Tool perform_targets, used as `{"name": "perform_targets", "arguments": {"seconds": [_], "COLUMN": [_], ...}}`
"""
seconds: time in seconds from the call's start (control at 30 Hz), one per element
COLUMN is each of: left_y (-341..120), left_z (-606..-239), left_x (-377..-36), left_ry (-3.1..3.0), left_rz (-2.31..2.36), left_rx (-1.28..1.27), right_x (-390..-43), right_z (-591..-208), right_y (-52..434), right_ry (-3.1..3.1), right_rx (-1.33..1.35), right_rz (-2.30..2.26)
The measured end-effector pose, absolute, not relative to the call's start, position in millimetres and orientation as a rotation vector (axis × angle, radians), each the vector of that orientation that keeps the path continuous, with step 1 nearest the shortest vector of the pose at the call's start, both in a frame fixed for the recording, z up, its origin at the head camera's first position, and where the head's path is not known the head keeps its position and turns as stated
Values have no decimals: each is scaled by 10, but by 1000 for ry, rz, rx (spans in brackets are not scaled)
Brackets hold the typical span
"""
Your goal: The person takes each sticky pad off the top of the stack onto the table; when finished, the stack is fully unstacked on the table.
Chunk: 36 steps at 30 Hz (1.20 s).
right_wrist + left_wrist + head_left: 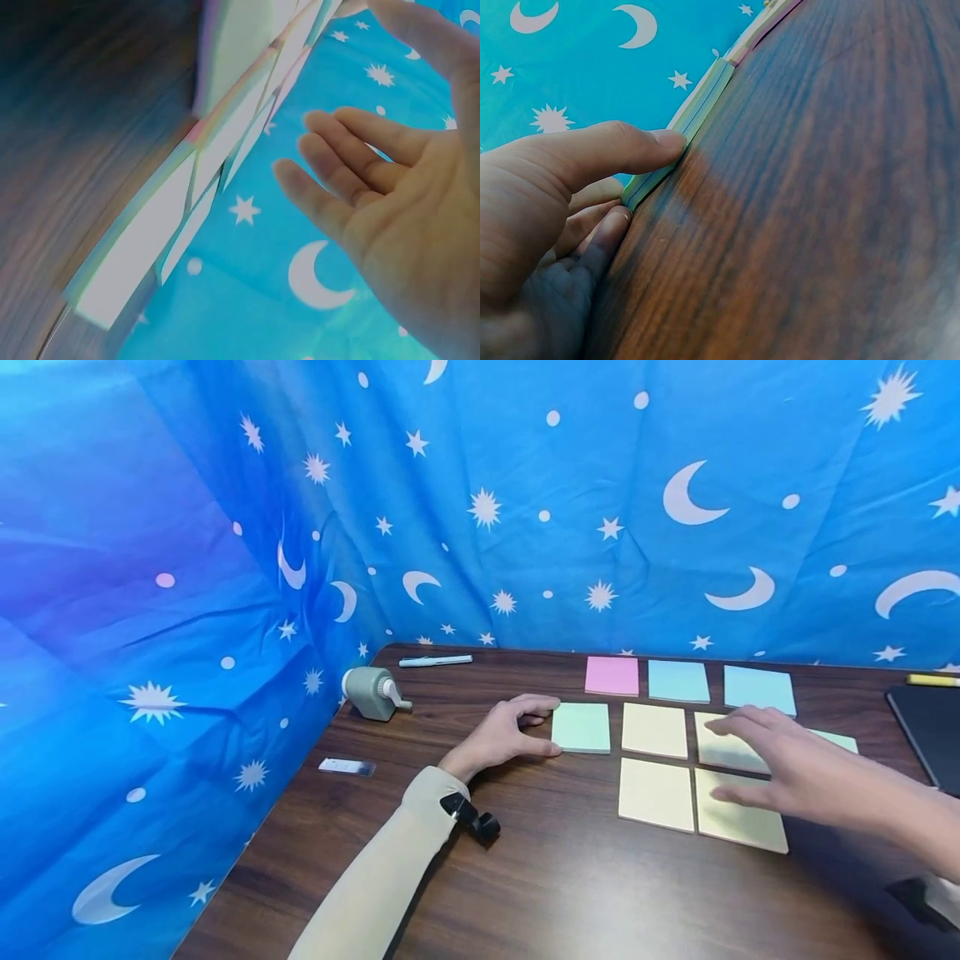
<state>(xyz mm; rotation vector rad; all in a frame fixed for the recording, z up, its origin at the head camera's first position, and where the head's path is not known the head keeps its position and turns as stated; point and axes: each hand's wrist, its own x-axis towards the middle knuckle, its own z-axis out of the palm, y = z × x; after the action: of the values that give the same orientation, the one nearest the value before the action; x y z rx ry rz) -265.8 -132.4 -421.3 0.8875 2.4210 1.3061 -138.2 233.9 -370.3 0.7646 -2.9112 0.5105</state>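
Observation:
In the head view my left hand (pixel 502 735) holds a green sticky note pad (pixel 581 727) at its left side. Index finger and thumb sit at the pad's two left corners; the left wrist view shows the thumb (pixel 667 141) against its layered edge. My right hand (pixel 813 768) hovers with spread fingers over two pale yellow pads, a rear one (pixel 727 748) and a front one (pixel 738 818), which it partly hides. Nothing is between its fingers in the right wrist view. Two more yellow pads, rear (pixel 654 730) and front (pixel 656 795), lie between the hands.
Behind stand a pink pad (pixel 611 676) and two light blue pads (pixel 678 682). Another green pad (pixel 836 741) is partly covered by my right hand. A grey-green bottle-like object (pixel 371 693), a pen (pixel 436 661) and a small clear strip (pixel 347 767) lie left; a black tablet-like object (pixel 930 727) lies right.

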Motion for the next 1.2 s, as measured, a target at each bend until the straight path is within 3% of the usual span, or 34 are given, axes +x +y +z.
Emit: {"name": "perform_targets", "arguments": {"seconds": [0.57, 1.2], "left_y": [-1314, -1317], "left_z": [-4192, -4183], "left_x": [-2674, -2622], "left_ry": [2399, 2411], "left_rz": [1316, 1315], "left_rx": [892, 869], "right_x": [-2116, -2311], "right_z": [-3618, -3718], "right_y": [1531, 1264], "right_ry": [-3033, -3126], "right_rx": [860, 849], "right_rz": [675, 592]}}
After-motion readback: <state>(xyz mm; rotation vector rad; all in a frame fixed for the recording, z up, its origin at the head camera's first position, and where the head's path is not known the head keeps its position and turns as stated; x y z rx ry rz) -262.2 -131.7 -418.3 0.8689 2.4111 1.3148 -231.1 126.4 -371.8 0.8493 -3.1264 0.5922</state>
